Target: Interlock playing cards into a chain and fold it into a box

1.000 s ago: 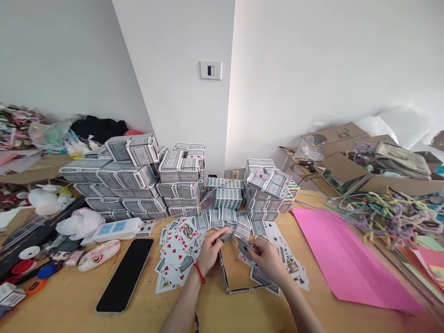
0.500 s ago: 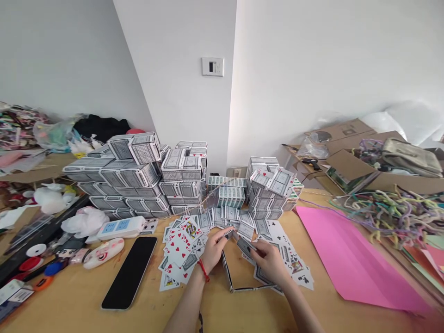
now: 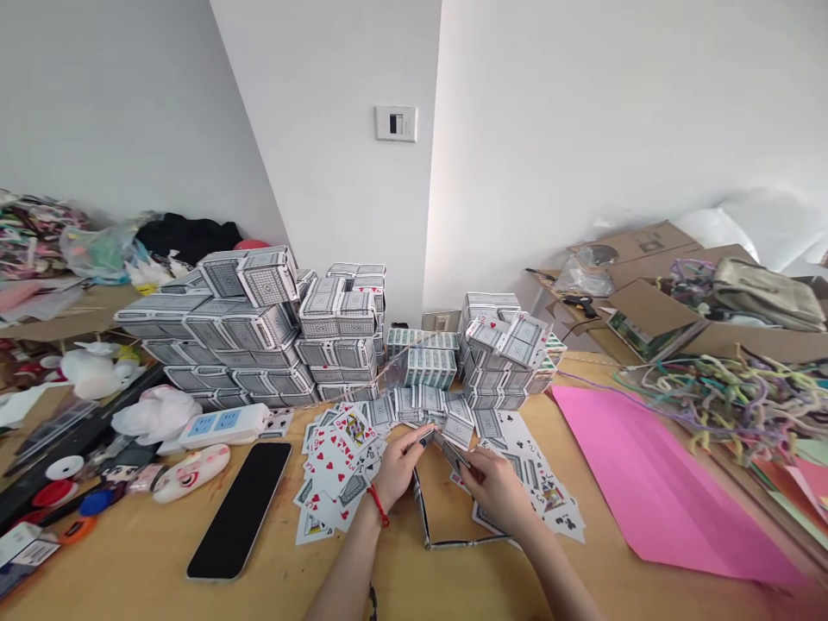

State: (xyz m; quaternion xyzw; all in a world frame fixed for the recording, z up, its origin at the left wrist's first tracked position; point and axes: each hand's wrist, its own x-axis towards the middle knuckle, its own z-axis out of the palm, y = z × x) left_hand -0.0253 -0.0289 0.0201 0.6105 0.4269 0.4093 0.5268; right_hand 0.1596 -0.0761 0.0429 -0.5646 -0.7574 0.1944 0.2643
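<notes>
My left hand [image 3: 399,467], with a red string bracelet at the wrist, pinches one end of a narrow strip of folded playing cards [image 3: 422,509]. The strip bends at corners into an open frame shape on the wooden table. Closed on a grey-backed playing card [image 3: 450,452] is my right hand [image 3: 492,479], at the frame's upper right. The two hands are close but apart. Face-up and face-down loose cards [image 3: 333,461] lie left of my left hand. More loose cards [image 3: 540,483] spread beyond and under my right hand.
Stacked blocks covered in playing cards [image 3: 239,332] stand at the back left, another stack [image 3: 495,371] at back right. A phone [image 3: 239,509] and a power strip [image 3: 223,424] lie left. Pink paper [image 3: 660,492] is at right, beside tangled fuzzy stems [image 3: 718,401] and a cardboard box [image 3: 647,319].
My right hand has turned slightly, so the card in it now shows more edge-on. My left hand stays nearly in place with the strip.
</notes>
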